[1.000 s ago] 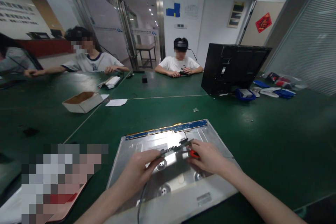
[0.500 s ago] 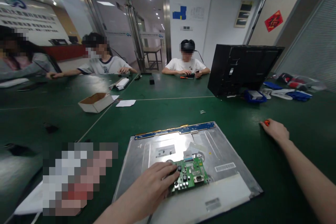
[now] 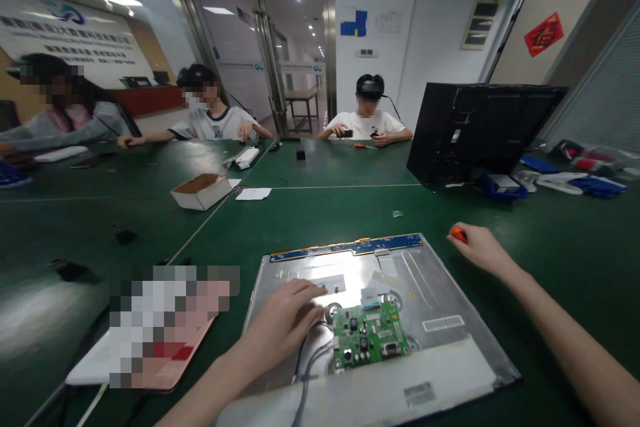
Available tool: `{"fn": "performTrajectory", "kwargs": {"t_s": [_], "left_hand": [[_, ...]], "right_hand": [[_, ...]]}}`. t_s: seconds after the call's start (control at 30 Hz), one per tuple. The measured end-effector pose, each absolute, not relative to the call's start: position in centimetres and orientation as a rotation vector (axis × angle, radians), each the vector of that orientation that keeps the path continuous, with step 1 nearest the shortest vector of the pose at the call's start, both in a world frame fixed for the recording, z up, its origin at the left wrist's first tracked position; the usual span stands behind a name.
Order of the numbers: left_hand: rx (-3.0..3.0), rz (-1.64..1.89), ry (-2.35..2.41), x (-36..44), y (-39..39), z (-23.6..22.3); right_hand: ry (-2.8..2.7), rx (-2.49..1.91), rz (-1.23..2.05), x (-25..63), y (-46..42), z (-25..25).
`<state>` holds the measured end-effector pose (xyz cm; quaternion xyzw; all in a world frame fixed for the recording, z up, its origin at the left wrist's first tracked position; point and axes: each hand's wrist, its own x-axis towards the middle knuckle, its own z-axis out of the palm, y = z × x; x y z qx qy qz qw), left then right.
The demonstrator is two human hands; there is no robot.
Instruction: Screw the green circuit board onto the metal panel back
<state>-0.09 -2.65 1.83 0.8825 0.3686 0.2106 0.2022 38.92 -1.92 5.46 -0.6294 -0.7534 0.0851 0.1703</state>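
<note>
In front of me lies a metal-backed display panel with a narrow blue circuit strip along its far edge. A green circuit board rests on the panel's middle, a ribbon cable at its top edge. My left hand is over the panel, just left of the board, fingers stretched out and holding nothing. Grey cables run beneath that hand toward me. Beyond the panel's right side, my right hand is closed around an orange-handled screwdriver; only the handle's end shows, the rest hidden.
A phone and white papers lie left of the panel. Farther off are an open cardboard box, a paper slip and a black monitor housing. Gloves lie at right. Three people sit across the table.
My left hand has moved off the green board, up and left over the panel, uncovering the cables. My right hand has come left, closer to the panel, with the screwdriver. The view has shifted slightly.
</note>
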Motion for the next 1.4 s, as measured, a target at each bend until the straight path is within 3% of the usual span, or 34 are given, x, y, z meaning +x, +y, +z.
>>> {"fn": "performTrajectory", "kwargs": {"t_s": [0.23,0.37,0.73,0.87,1.1,1.4], "left_hand": [[2.368,0.497,1.134,2.5,0.1,1.7],[2.372,0.486,1.153,3.2,0.6,1.0],[2.363,0.564,1.172,2.6,0.5,0.9],[2.336,0.579,1.205,1.8,0.2,0.9],[2.377,0.563,1.141,0.7,-1.1,1.2],[2.362,0.503,0.937,0.7,-3.2,2.2]], "right_hand": [[-2.476,-1.503,0.376,25.1,-1.1,2.5],[-2.568,-1.393,0.425,22.2,-0.1,1.9],[-2.489,-1.311,0.448,26.0,-3.2,3.2],[-2.529,-1.31,0.596,27.2,-6.7,4.2],[-2.693,-1.32,0.332,27.0,-9.0,2.0],[-2.698,-1.301,0.357,27.6,-9.1,2.5]]}}
